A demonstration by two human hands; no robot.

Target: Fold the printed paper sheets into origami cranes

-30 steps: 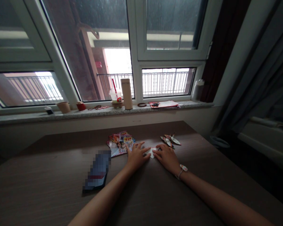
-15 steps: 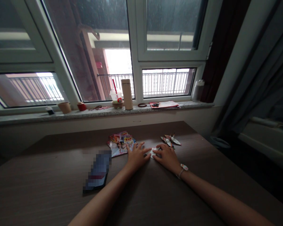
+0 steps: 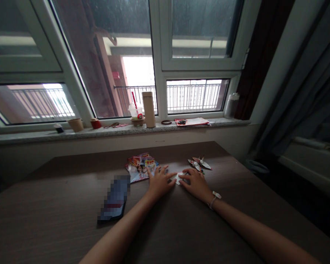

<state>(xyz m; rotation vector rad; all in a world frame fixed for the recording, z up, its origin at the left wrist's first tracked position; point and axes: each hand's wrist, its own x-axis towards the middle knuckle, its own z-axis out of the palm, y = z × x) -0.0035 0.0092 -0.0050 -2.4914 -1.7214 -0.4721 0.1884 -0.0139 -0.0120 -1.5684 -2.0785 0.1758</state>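
A small white piece of folded paper (image 3: pixel 178 178) lies on the brown table between my two hands. My left hand (image 3: pixel 160 181) holds its left side with thumb and forefinger, the other fingers spread toward the colourful printed packets. From the right, my right hand (image 3: pixel 194 183) has its fingers curled and grips the opposite edge, its wrist wearing a bracelet (image 3: pixel 216 196). Just beyond the right hand are folded paper cranes (image 3: pixel 199 164), white with coloured parts. Part of the paper is hidden under my fingertips.
Colourful printed packets (image 3: pixel 141 168) lie beyond my left hand, and a phone with a blurred screen (image 3: pixel 114 201) lies left of my forearm. Along the windowsill (image 3: pixel 112 132) stand a beige thermos (image 3: pixel 148 110), a plastic cup with a red straw (image 3: pixel 135 110), paper cups and scissors (image 3: pixel 181 122).
My right hand and wrist have shifted very slightly to the right, and a bit more of the white paper shows. My left hand stays in place.
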